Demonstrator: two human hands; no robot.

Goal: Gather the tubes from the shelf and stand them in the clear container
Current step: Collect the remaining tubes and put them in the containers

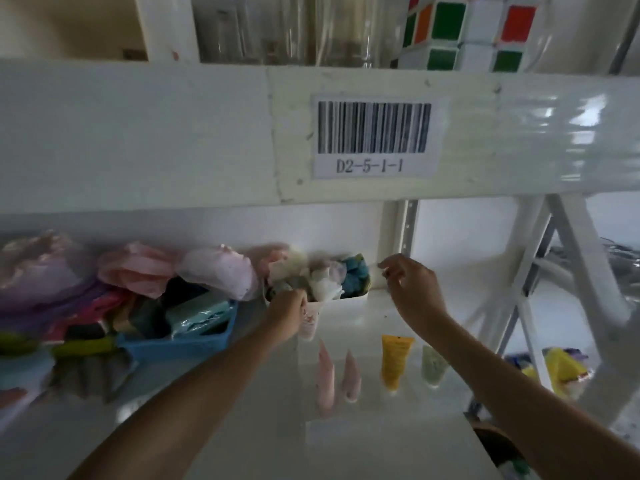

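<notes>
Several tubes lie on the white shelf (242, 427): two pink tubes (327, 379) side by side, a yellow tube (394, 362) and a pale green tube (432, 365) partly behind my right forearm. My left hand (287, 315) is closed round a white-pink tube (308, 325), which hangs down in front of a white bin (353, 299). My right hand (412, 285) hovers at the bin's right end, fingers loosely curled and holding nothing. A faint clear box shape (343, 436), blurred, sits near the shelf's front edge.
The white bin is stuffed with crumpled cloth and paper. A blue basket (180, 344) of packets and pink bags (138, 268) fills the left side. A thick shelf beam with a barcode label (374, 136) hangs overhead. Shelf struts (571, 271) stand at the right.
</notes>
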